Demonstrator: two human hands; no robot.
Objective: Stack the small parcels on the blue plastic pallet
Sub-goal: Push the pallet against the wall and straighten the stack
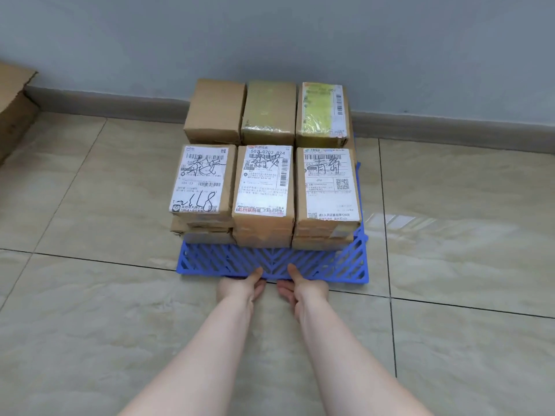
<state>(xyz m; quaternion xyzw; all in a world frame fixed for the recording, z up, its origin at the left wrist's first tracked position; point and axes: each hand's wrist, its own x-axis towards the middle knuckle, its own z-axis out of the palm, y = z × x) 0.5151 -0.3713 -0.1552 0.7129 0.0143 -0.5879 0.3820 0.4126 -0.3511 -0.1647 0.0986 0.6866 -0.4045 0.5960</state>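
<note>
Item: blue plastic pallet (271, 261) on the tiled floor (465, 265), against the wall, carrying small parcels (264, 181) in two tidy rows of three, stacked in layers so that nothing overhangs far. My left hand (240, 288) and right hand (303, 288) grip its near edge, thumbs on top, fingers (283, 291) curled beneath, seemingly to shift the whole load.

A: Item, blue pallet (271, 262): far half hidden under the parcels (264, 181). Lower parcel layers?
B: Only front edges show; count unclear. Label print too small to read.
A: Carton (13, 106) at nine o'clock?
B: Cut by the frame's edge. Fingers of both hands (240, 288) (303, 291) tuck out of sight.
</note>
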